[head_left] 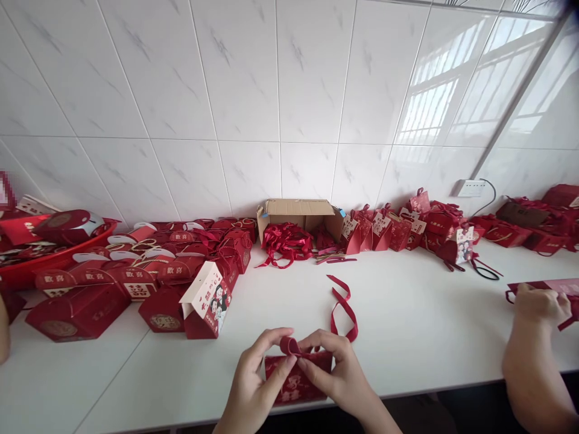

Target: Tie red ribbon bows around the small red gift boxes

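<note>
Near the table's front edge lies a small red gift box (296,386) with pale printed figures. Above its top, a red ribbon (291,345) stands up in a loop. My left hand (260,374) pinches the loop's base between thumb and fingers. From the other side, my right hand (332,371) pinches the same ribbon, thumb close to the left thumb. Both hands also flank the box, hiding its sides. Beyond my right hand, a second length of red ribbon (342,307) lies curled on the white table (407,325).
An open cardboard box (298,208) spills red ribbons (284,241) by the wall. Several red boxes (79,310) crowd the left, beside a red basin (22,271). More gift bags (382,229) line the back right. Another person's hand (543,304) is at far right.
</note>
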Demonstrator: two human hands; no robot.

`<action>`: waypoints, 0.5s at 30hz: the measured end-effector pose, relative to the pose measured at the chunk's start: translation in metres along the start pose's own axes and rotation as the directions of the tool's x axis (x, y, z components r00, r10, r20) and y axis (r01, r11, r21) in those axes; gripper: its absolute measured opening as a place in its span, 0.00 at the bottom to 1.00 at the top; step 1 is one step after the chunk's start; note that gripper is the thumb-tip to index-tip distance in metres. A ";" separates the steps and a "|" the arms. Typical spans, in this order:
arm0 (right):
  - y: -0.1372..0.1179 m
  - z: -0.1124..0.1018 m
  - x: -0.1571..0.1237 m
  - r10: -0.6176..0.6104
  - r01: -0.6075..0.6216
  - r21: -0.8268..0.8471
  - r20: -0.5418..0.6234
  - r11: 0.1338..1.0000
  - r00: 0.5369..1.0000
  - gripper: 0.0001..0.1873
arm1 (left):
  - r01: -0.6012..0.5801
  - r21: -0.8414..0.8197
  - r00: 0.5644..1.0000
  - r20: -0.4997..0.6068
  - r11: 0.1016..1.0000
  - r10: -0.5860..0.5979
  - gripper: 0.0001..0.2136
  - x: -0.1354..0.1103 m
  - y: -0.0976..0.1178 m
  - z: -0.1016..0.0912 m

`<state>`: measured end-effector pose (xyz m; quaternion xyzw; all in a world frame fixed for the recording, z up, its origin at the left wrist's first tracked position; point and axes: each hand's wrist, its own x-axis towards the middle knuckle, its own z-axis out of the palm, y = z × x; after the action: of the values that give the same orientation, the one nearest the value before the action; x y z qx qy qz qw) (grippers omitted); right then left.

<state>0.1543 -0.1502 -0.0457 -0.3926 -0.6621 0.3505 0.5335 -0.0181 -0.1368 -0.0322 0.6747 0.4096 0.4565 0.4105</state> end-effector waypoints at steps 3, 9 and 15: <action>-0.001 -0.001 -0.001 -0.001 0.001 -0.006 -0.012 1.000 1.000 0.05 | -0.092 0.030 0.995 0.032 0.995 0.091 0.07 0.006 0.005 -0.001; 0.005 0.000 -0.003 0.032 -0.032 0.004 -0.002 0.999 0.999 0.05 | -0.200 0.013 0.974 0.108 0.980 0.197 0.03 0.011 0.013 0.003; 0.010 0.003 -0.005 0.111 -0.110 0.051 -0.023 0.993 0.994 0.09 | -0.275 -0.061 0.953 0.117 0.959 0.281 0.05 0.012 0.010 0.006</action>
<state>0.1534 -0.1504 -0.0570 -0.4197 -0.6234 0.3907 0.5315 -0.0081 -0.1298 -0.0207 0.7436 0.2741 0.4756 0.3817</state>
